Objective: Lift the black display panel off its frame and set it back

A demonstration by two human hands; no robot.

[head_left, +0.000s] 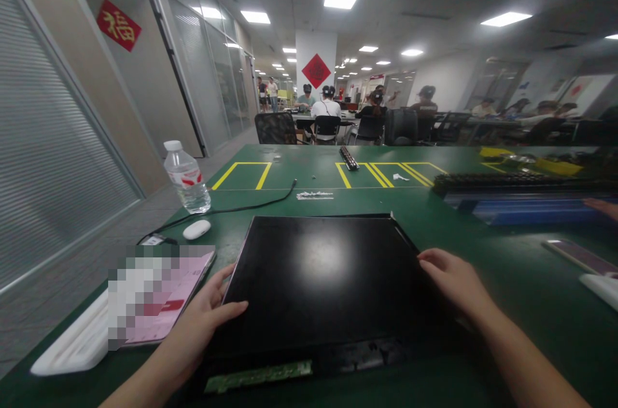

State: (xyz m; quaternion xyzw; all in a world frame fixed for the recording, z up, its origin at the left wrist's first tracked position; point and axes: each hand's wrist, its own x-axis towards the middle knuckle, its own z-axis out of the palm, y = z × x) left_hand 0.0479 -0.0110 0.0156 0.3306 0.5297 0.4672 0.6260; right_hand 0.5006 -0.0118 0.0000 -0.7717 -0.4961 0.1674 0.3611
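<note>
A person's left hand (210,302) holds a dark flat panel (313,292) by its edge at about eight o'clock, thumb laid over the glossy face and fingers set against the side. The right hand (449,269) has thumb and curled fingers closed on the opposite edge, near three o'clock; how far its fingertips reach underneath is hidden from where I stand. The panel sits squarely in front of the person, over a green bench (427,218), though whether it rests fully on the top I cannot tell.

Good handling here, to my eye, means even pressure from both sides, the left thumb kept light on the face and near the rim, and both hands moving together so the panel does not twist. The green circuit strip (261,377) at seven o'clock looks the part most easily knocked, and deserves clearance from wrist and bench edge.

Farther out, a pink-faced item (193,273) lies just beside the left hand at nine o'clock. A small white case (197,230), a black cable (241,207) and a water bottle (187,179) stand around ten; a wide swing that way could catch them. Toward two, a blurred blue object (512,210) lies well apart, a co-worker's hand (602,206) beyond it.
</note>
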